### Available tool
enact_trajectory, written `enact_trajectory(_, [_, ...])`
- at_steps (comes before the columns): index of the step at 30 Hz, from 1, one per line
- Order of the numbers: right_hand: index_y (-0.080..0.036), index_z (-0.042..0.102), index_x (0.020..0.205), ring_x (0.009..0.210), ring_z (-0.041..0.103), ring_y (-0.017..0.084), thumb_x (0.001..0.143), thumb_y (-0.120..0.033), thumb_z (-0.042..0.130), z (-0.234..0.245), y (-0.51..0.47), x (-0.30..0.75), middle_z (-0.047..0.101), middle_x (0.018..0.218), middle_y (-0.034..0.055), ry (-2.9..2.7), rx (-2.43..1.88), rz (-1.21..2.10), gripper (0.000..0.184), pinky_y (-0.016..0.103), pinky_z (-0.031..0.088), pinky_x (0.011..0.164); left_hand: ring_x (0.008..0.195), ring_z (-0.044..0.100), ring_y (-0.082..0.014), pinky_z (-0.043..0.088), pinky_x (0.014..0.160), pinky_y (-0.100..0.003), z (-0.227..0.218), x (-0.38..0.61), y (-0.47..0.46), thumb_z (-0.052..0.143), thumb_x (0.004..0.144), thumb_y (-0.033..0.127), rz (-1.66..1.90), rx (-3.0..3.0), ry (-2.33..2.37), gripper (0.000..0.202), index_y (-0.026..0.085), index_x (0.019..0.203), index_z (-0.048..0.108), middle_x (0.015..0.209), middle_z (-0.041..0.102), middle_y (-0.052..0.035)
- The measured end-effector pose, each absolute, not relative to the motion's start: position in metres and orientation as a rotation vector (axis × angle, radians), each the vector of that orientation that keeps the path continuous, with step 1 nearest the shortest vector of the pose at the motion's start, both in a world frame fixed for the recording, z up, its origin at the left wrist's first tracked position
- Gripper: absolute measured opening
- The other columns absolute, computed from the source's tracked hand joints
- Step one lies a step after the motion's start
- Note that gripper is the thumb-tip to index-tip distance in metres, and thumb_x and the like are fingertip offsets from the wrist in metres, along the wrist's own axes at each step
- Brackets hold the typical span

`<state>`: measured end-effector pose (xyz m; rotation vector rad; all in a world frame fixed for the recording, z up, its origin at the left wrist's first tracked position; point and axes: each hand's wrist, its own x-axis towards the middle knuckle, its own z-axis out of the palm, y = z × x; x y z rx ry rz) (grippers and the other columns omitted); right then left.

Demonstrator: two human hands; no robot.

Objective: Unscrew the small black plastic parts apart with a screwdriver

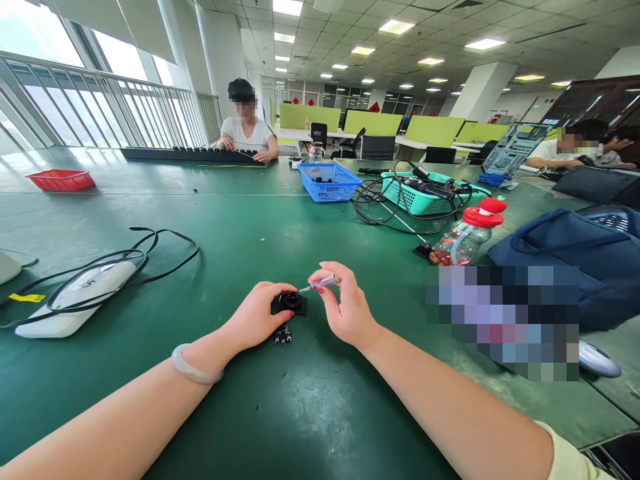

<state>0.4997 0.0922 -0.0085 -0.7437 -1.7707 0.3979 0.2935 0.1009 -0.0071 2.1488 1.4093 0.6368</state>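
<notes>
My left hand (261,310) is closed on a small black part (294,303) on the green tabletop, thumb on its near side and fingers on its far side. The part has a raised round section; its exact kind is not clear. Between the thumb and fingers of my right hand (347,303) is a small screwdriver (320,285) with a clear handle. Its thin shaft points left, and the tip is at the upper edge of the black part, by my left fingertips. Just below my left thumb lie several small black pieces (283,335).
A white device (83,293) with a black cable lies left. Farther back are a red tray (61,180), a blue basket (330,183) and a green basket (420,200) with cables. A bottle (463,237) and dark blue bag (565,260) stand right. A person (247,130) sits opposite.
</notes>
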Motion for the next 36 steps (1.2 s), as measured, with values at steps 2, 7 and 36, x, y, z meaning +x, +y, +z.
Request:
enact_trajectory(2, [-0.03,0.042,0.128,0.091,0.068,0.018,0.095,-0.017,0.047,-0.0085,0.0914,0.4998,0.068,0.1,0.0043,-1.756,-0.709,0.383,0.036,0.041,0.055,0.088,0.116,0.056,-0.0279,0.045,0.107,-0.047,-0.007,0.2938,0.101,0.063,0.077,0.031,0.627,2.151,1.417,0.038,0.027,0.115,0.065,0.117,0.068,-0.0036])
enact_trajectory(7, [-0.031,0.041,0.129,0.089,0.067,0.019,0.093,-0.014,0.048,-0.0086,0.0905,0.5,0.068,0.099,0.0041,-1.765,-0.678,0.355,0.04,0.041,0.056,0.086,0.117,0.055,-0.0271,0.044,0.107,-0.047,-0.0065,0.2954,0.1012,0.063,0.078,0.032,0.6,2.147,1.418,0.038,0.027,0.115,0.064,0.118,0.067,-0.0033])
enact_trajectory(36, [-0.028,0.037,0.134,0.086,0.066,0.017,0.092,-0.006,0.044,-0.0051,0.0904,0.5003,0.066,0.097,0.0042,-1.899,-0.665,0.137,0.048,0.037,0.058,0.081,0.119,0.053,-0.0268,0.043,0.108,-0.05,-0.0088,0.2964,0.1013,0.062,0.081,0.027,0.61,2.183,1.414,0.039,0.025,0.119,0.059,0.122,0.066,-0.0036])
